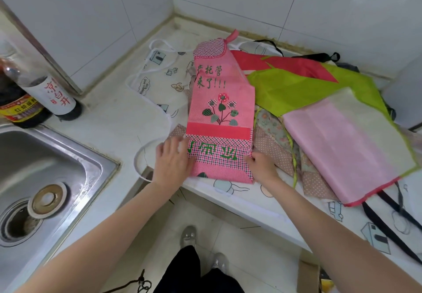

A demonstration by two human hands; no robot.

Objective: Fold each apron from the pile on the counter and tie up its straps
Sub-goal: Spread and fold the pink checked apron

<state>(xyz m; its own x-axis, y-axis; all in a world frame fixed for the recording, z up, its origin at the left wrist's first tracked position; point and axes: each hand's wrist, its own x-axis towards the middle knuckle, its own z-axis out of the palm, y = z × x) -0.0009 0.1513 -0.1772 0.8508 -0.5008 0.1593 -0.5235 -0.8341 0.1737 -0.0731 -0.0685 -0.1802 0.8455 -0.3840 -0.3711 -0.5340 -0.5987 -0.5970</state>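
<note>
A pink checked apron [220, 110] with green lettering and a flower patch lies folded into a long narrow strip on the counter, on top of the pile. My left hand [172, 162] rests flat on its lower left edge, fingers spread. My right hand [260, 166] pinches its lower right edge. Under it lies a white printed apron [159, 80] with white straps. To the right lie a green apron [303, 87], a red one [285, 63], a pale pink one [349, 142] and a floral one [271, 126].
A steel sink [45, 178] sits at the left, with two bottles [38, 96] behind it by the tiled wall. Black straps [388, 224] trail off the counter edge at the right. The floor and my shoes show below.
</note>
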